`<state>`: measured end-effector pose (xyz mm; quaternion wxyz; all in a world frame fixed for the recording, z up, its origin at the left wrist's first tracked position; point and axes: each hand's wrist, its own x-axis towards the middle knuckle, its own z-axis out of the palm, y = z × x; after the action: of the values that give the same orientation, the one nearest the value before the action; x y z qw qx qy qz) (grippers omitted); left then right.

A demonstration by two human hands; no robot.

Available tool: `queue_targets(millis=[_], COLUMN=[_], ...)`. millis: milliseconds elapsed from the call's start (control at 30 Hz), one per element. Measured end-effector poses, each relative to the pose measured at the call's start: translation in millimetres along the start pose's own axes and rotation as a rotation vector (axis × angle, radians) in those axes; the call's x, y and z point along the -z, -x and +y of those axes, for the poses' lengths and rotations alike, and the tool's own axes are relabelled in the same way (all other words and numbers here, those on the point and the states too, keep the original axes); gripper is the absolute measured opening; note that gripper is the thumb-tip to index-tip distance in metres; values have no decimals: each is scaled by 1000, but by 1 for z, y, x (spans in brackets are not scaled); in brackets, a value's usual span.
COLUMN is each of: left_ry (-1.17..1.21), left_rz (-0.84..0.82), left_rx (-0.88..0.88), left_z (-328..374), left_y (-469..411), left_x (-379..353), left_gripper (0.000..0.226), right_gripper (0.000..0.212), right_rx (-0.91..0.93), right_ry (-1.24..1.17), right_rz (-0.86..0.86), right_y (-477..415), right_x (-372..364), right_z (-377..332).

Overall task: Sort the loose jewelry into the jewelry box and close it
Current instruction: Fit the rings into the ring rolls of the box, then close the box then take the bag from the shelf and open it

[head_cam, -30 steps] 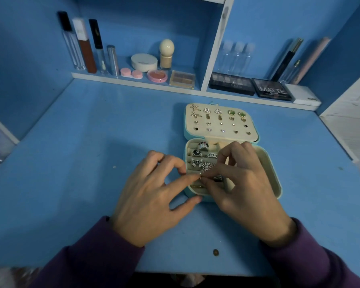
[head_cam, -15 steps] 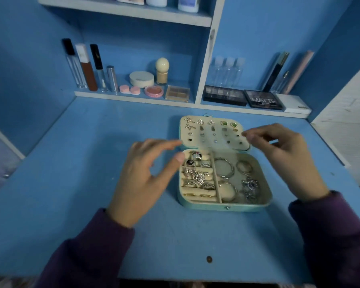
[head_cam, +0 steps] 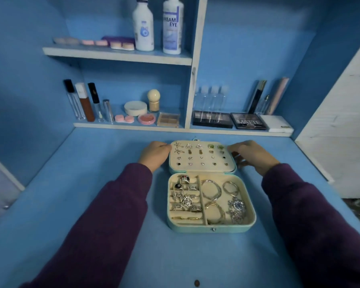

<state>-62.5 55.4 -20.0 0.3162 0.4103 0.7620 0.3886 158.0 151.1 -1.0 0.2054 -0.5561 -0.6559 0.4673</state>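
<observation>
Blue surface [head_cam: 87,175] stretches wide on both flanks of the jewelry box [head_cam: 211,230], which sits at centre, well apart from the front edge and near the shelf [head_cam: 131,127]. Purple sleeves [head_cam: 104,221] are cut off at the bottom. The lid [head_cam: 202,169] lies flat open, as half a second ago. Since then both hands have moved outward. The left hand [head_cam: 154,155] has its grip curled on the lid's far left corner, and the right hand [head_cam: 253,156] has its grip curled over the right edge. We cannot see the fingertips under the lid. Bangles [head_cam: 211,189] lie in the right compartments, rings [head_cam: 185,201] on the left rolls, and earrings [head_cam: 199,146] stud the lid.
</observation>
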Motion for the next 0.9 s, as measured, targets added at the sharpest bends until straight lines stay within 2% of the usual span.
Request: queue_targets(millis=[100,233,367,433,600,700,800,900], left_ry=[76,218,362,354,148,-5,-229,-445], left_rz=[-20,0,59,71,71,43,106,159], left_rx=[-46,-148,-228,-270,-426,-582,-747,-910], left_z=[3,10,16,17,13,4,-10,-24], left_y=[3,18,31,38,54,72,91,106], left_x=[2,4,9,13,24,28,30,30], left_gripper=[20,36,42,44,49,53,45,40], right_gripper=[15,9,11,21,41,43,41,42], right_rx=[34,115,227,284,489,620,750,904], right_ry=[-34,-170,-207,-201,-106,34,144,362], right_rz=[26,90,133,139,98,103,75,114], right_y=[2,11,23,30,58,77,97,111], right_x=[2,5,15,19,29,33,32,27], right_z=[-2,-11,-13,-13,-13,-5,9,29])
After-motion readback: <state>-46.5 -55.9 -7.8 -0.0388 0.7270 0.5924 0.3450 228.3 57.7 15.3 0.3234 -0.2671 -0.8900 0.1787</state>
